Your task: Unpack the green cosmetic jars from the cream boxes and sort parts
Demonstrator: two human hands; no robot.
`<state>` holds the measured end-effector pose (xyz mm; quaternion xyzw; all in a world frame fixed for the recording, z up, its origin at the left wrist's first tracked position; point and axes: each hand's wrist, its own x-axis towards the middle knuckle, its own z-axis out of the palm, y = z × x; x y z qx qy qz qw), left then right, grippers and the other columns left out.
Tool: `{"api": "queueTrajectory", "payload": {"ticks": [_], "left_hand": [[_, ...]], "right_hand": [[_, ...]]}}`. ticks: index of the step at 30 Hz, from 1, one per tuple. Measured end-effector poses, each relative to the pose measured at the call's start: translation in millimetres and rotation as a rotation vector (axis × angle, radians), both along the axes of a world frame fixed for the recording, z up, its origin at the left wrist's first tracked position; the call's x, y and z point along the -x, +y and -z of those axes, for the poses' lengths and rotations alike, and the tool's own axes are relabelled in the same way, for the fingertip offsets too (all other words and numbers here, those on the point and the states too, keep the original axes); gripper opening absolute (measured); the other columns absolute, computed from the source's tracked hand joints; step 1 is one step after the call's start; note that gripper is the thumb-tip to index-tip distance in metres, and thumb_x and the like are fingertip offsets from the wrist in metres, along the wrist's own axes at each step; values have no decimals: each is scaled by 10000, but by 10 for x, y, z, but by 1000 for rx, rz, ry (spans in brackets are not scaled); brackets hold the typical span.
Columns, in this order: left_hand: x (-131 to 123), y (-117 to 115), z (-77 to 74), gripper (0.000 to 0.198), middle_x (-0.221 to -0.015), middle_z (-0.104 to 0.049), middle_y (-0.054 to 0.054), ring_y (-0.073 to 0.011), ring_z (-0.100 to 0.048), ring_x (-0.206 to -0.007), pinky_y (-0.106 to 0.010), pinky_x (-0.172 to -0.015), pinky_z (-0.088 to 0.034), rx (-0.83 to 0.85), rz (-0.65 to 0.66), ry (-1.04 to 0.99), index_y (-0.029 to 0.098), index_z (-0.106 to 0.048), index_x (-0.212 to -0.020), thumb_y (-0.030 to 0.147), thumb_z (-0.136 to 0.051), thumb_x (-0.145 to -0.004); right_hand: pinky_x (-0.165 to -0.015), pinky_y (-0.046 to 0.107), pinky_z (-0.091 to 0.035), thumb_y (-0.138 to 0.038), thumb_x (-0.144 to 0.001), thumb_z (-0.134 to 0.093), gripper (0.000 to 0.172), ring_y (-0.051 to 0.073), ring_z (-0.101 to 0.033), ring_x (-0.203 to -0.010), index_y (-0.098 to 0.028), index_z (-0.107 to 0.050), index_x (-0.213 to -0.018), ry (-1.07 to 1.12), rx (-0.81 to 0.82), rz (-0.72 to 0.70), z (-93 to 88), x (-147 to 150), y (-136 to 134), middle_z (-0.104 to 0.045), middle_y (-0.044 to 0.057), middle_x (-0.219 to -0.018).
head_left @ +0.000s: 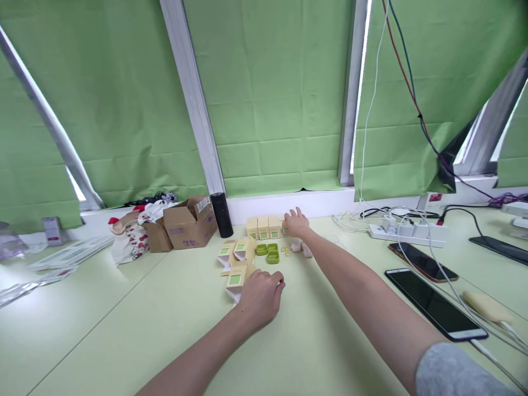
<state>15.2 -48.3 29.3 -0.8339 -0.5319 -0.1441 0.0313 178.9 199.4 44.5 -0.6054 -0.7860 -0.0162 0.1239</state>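
Curling inward at centre, the left hand hides any hold beside an open-flapped box. Farther up, green trays sit grouped, perhaps for easy reach, contents indistinct. Beyond, the right hand, fingers spread, meets the right end of the box row, perhaps steadying it; grip unclear.

On the table, small trays lie between open boxes to the left and tiles to the right. A row of boxes stands behind the trays; a carton is far left, phones right.
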Motion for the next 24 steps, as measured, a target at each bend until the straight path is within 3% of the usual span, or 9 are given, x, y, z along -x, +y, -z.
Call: {"api": "queueTrajectory", "payload": {"ticks": [3,5,10,15,21,24], "left_hand": [[-9,-3,15,267,-782,-720,-82,-248,-664,-748,-366,-757,-430,-4,11,-7,198,-684,-931,238,-426,-987],[-14,-8,25,260,-781,-722,-78,-243,-666,-744,-366,-759,-431,-5,18,-11,197,-683,-929,231,-431,-984],[-19,-24,21,258,-773,-718,-71,-237,-659,-748,-371,-776,-439,-1,1,-36,200,-684,-933,244,-435,-986],[-21,-39,13,269,-777,-705,-67,-221,-639,-738,-360,-771,-436,-2,6,-65,207,-687,-925,256,-431,-991],[-25,-79,0,239,-762,-675,-55,-224,-621,-746,-366,-769,-421,-66,70,-146,216,-675,-952,235,-439,-985],[-42,-103,-32,216,-793,-665,-53,-224,-602,-769,-373,-788,-428,-102,96,-235,212,-652,-955,218,-438,-982]], "right_hand": [[-1042,495,-500,-357,-971,-661,425,288,-561,-1275,-194,-570,-1353,24,-21,-2,-54,-35,-51,-563,120,-1414],[-951,475,-568,-384,-995,-633,369,243,-652,-1114,-183,-604,-1303,51,-23,16,-107,-72,-95,-618,96,-1325],[-871,369,-526,-245,-940,-664,372,274,-600,-1168,-198,-543,-1289,191,-64,24,-299,-175,-346,-664,127,-1232],[-767,299,-458,-301,-932,-639,442,231,-619,-1077,-263,-435,-1322,346,-101,-76,-378,-294,-926,-647,85,-1272],[-793,317,-459,-233,-845,-686,461,228,-634,-1002,-290,-489,-1258,521,7,-291,-76,-525,-1753,-664,48,-1186],[-852,346,-481,-203,-817,-681,527,253,-604,-1121,-303,-487,-1297,574,94,-375,157,-613,-2033,-632,61,-1259]]}}
